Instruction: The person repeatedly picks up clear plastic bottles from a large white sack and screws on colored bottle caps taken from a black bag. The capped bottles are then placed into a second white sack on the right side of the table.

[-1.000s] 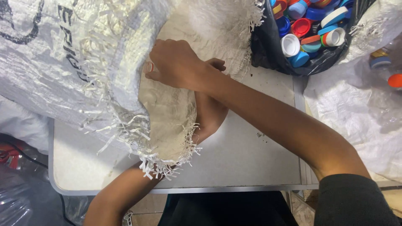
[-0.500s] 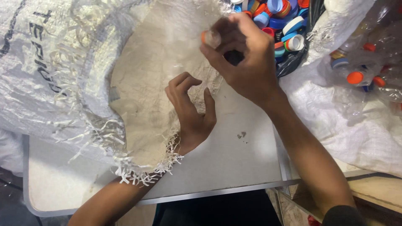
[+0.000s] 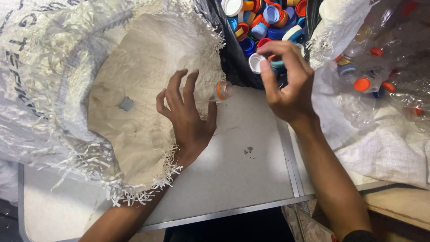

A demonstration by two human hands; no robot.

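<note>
My left hand (image 3: 188,118) lies palm up with fingers spread on the frayed mouth of a large white woven sack (image 3: 134,58). A clear bottle neck with an orange ring (image 3: 223,90) sits just beyond its thumb; whether they touch I cannot tell. My right hand (image 3: 289,87) hovers at the edge of a black bag of bottle caps (image 3: 233,67), pinching a white cap (image 3: 256,62) between thumb and fingers. Several blue, orange and white caps (image 3: 268,18) fill that bag.
A grey metal-edged table (image 3: 242,170) lies under both arms, with a small dark speck on it. At the right, a white sack (image 3: 394,148) holds crushed clear bottles with orange caps (image 3: 363,84). A small grey piece (image 3: 126,104) lies inside the left sack.
My right hand came out of the sack's mouth and moved right to the black bag, now pinching a white cap. My left hand emerged from under the sack edge and lies with its fingers apart.
</note>
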